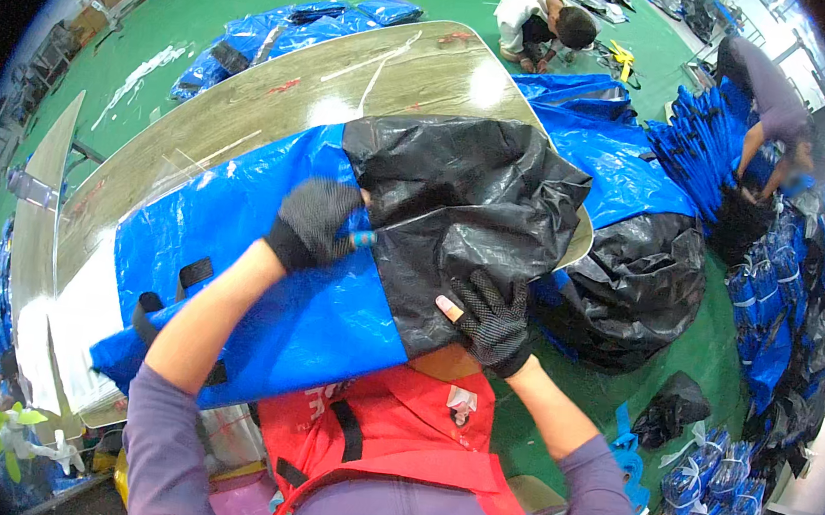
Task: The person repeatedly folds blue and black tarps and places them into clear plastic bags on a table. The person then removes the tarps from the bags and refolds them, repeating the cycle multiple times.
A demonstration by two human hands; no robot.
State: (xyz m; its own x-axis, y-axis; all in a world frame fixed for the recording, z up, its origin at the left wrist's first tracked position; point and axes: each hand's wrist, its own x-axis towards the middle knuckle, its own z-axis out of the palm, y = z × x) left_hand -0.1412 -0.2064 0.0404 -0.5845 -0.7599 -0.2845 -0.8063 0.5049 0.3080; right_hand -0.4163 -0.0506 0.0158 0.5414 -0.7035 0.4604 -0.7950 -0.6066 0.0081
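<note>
A large blue-and-black coated-fabric bag [260, 272] lies across the table in front of me, its black end [460, 192] creased and bulging to the right. My left hand [318, 222], in a dark knit glove, is closed over the bag near the seam between the two colours. A small blue bit shows at its fingertips; I cannot make out what it holds. My right hand [491, 321], gloved too with a bare thumb tip, rests on the near edge of the black end, fingers spread. Dark straps [194, 275] show on the blue part.
The wood-grain table [249, 90] has a rounded far corner. Right of it sits another blue-and-black bag [632, 271]. Bundled blue pieces [709, 500] lie at lower right. One person [542, 25] crouches beyond the table; another [775, 105] bends over a blue stack [696, 147].
</note>
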